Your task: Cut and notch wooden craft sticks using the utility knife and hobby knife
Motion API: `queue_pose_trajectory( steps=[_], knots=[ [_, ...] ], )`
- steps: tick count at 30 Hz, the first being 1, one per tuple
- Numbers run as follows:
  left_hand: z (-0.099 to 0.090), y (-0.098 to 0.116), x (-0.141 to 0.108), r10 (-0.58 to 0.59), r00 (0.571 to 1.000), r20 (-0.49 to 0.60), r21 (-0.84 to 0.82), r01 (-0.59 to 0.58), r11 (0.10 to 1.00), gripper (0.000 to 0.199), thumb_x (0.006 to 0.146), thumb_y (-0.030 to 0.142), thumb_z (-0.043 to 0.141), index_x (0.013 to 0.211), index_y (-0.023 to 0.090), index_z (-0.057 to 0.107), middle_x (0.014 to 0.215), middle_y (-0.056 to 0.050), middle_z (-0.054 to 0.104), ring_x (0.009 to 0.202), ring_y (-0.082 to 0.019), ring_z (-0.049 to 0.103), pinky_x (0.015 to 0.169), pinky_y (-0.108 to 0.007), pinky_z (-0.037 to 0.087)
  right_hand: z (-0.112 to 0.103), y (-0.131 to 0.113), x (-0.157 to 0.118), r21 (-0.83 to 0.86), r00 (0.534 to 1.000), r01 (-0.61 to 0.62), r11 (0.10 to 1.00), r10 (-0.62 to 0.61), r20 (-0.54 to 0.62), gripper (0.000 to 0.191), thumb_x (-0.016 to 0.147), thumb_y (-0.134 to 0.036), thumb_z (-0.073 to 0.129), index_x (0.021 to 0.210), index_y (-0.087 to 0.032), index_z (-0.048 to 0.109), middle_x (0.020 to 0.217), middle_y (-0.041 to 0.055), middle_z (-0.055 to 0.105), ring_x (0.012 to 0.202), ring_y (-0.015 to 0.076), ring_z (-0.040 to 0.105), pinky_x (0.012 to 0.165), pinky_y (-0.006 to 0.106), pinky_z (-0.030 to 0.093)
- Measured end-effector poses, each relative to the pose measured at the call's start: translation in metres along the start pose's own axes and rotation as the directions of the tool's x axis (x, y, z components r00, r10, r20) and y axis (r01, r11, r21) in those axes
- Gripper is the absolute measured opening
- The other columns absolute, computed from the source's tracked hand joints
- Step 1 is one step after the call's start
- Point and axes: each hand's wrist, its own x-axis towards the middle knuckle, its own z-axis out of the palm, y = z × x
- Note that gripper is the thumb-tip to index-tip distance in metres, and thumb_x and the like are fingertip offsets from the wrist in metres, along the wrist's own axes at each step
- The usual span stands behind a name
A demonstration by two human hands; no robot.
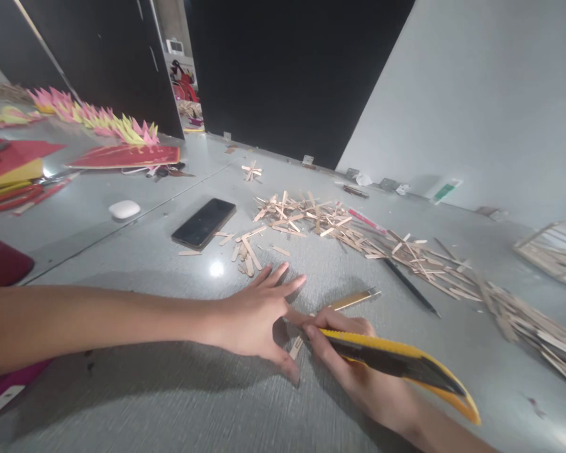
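My right hand (pixel 349 365) is closed around a yellow and black utility knife (pixel 396 358), whose front end points toward my left hand. My left hand (pixel 257 314) lies spread on the grey table (pixel 170 390), its fingers apart. Between the thumb and index finger of that hand, a small wooden stick (pixel 295 347) lies against the table. The knife's tip is hidden by the fingers. Just beyond my right hand rests a flat gold-coloured tool (pixel 353 300).
Thin wooden sticks (pixel 302 214) are piled beyond my hands and trail right. A black phone (pixel 204 223), a white case (pixel 124 209) and a black pencil (pixel 412 288) lie around. Scissors (pixel 14 196) and coloured paper (pixel 26 154) are at the left. A grey wall (pixel 490 94) rises behind.
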Motion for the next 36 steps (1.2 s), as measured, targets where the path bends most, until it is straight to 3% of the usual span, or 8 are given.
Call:
queue_pose_trajectory(
  steps=[6,13,25,31,36],
  knots=[
    [0.0,-0.002,0.001,-0.006,1.0,-0.021,0.016,0.006,1.0,0.067,0.064,0.074,0.084,0.121,0.039,0.076,0.174,-0.002,0.011,0.154,-0.05,-0.013,0.117,-0.078,0.001,-0.007,-0.009,0.007,-0.064,0.996,0.026,0.998,-0.02,0.089,0.042,0.106,-0.047,0.041,0.07,-0.027,0.045,0.065,-0.0042,0.051,0.059,0.0169,0.052,0.066,0.04,0.045],
    [0.001,-0.006,0.0,-0.011,1.0,-0.01,0.015,0.011,1.0,0.073,0.063,0.073,0.085,0.127,0.04,0.072,0.174,-0.002,0.011,0.154,-0.05,-0.012,0.117,-0.078,0.004,-0.008,-0.005,0.01,-0.07,0.989,0.068,0.995,-0.058,0.137,0.042,0.108,-0.045,0.033,0.072,-0.028,0.043,0.064,-0.0038,0.057,0.062,0.0191,0.058,0.078,0.047,0.047],
    [-0.001,-0.004,0.002,-0.031,0.999,0.014,0.049,0.03,0.998,0.072,0.065,0.077,0.081,0.126,0.04,0.073,0.174,-0.005,0.009,0.155,-0.049,-0.01,0.118,-0.076,0.002,-0.005,-0.001,0.008,-0.091,0.994,0.042,0.995,-0.032,0.106,0.038,0.107,-0.045,0.035,0.074,-0.027,0.042,0.064,-0.0034,0.059,0.064,0.0192,0.057,0.077,0.045,0.044],
    [-0.001,-0.001,0.002,-0.021,1.0,0.018,0.04,0.02,0.999,0.074,0.064,0.079,0.08,0.128,0.041,0.072,0.174,-0.006,0.006,0.154,-0.049,-0.01,0.118,-0.075,0.001,-0.005,0.006,0.007,-0.01,0.992,0.013,1.0,-0.011,0.126,0.04,0.109,-0.049,0.037,0.077,-0.026,0.045,0.064,-0.0078,0.061,0.054,0.0136,0.054,0.078,0.041,0.047],
    [0.0,-0.003,0.001,-0.023,0.999,0.029,0.029,0.022,0.999,0.07,0.066,0.079,0.079,0.126,0.041,0.073,0.175,-0.003,0.002,0.155,-0.048,-0.012,0.119,-0.074,-0.002,-0.004,0.009,0.006,-0.005,0.993,0.019,1.0,-0.019,0.119,0.038,0.108,-0.046,0.041,0.077,-0.025,0.048,0.067,-0.0078,0.061,0.063,0.0148,0.059,0.082,0.041,0.045]
  ],
)
